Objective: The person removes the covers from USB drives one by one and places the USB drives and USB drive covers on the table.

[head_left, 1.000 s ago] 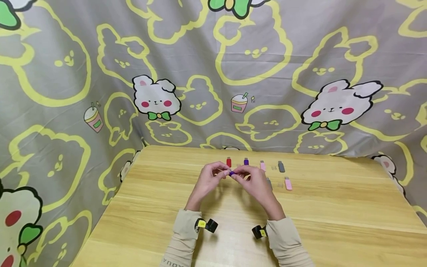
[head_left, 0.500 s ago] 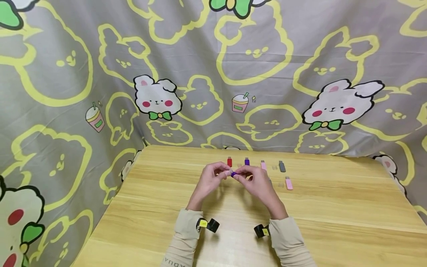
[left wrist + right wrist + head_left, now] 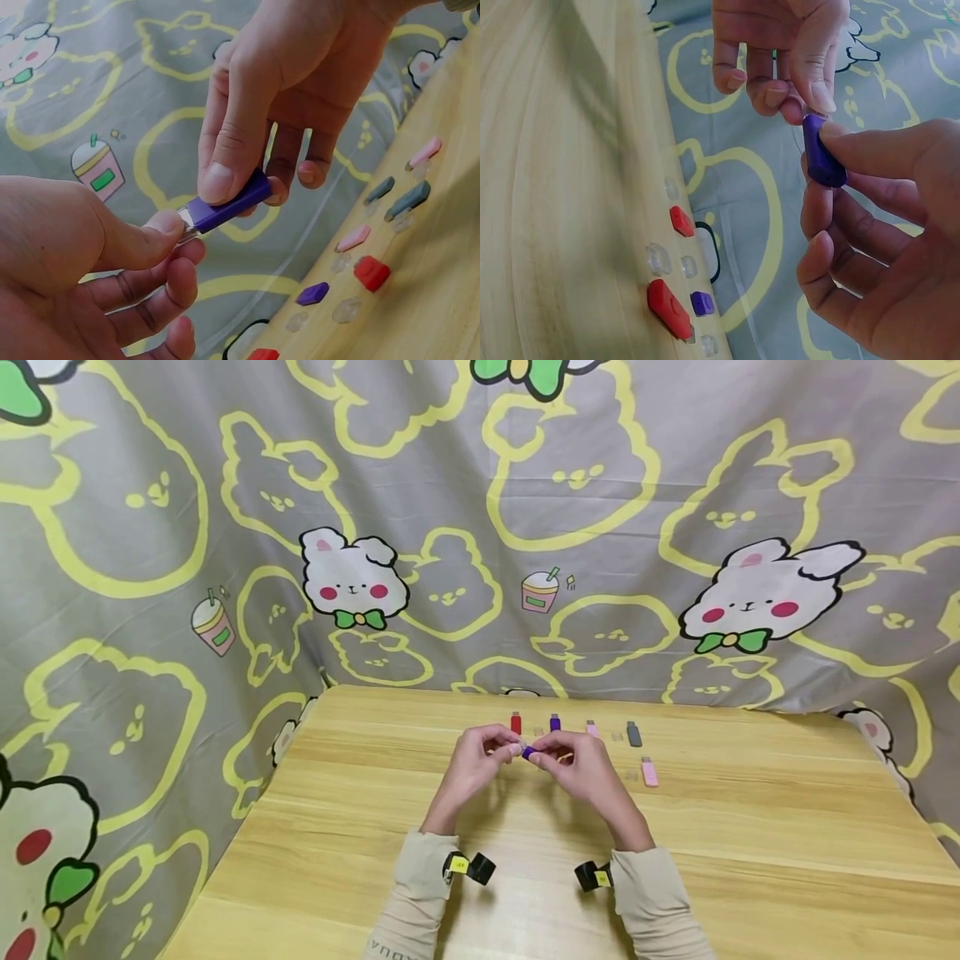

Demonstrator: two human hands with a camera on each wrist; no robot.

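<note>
Above the table, my left hand (image 3: 480,756) and right hand (image 3: 573,760) meet at a purple USB stick (image 3: 229,206). In the right wrist view, my right thumb and fingers pinch the stick's purple body. My left thumb and index finger pinch a clear cap (image 3: 189,223) at the stick's metal plug end; how far it covers the plug is hard to tell. On the table behind my hands lie a red USB stick (image 3: 515,723), another purple one (image 3: 555,722), a pink one (image 3: 591,727) and a grey one (image 3: 633,734).
A nearer pink USB stick (image 3: 649,772) lies right of my right hand, beside a clear cap (image 3: 632,775). Another red stick (image 3: 372,273) is hidden from the head view by my hands. A patterned curtain (image 3: 442,485) closes off the wooden table's (image 3: 337,827) far side.
My right hand has shifted slightly to the right with the purple USB stick, and more of its purple body shows between the hands. My left hand has barely moved.
</note>
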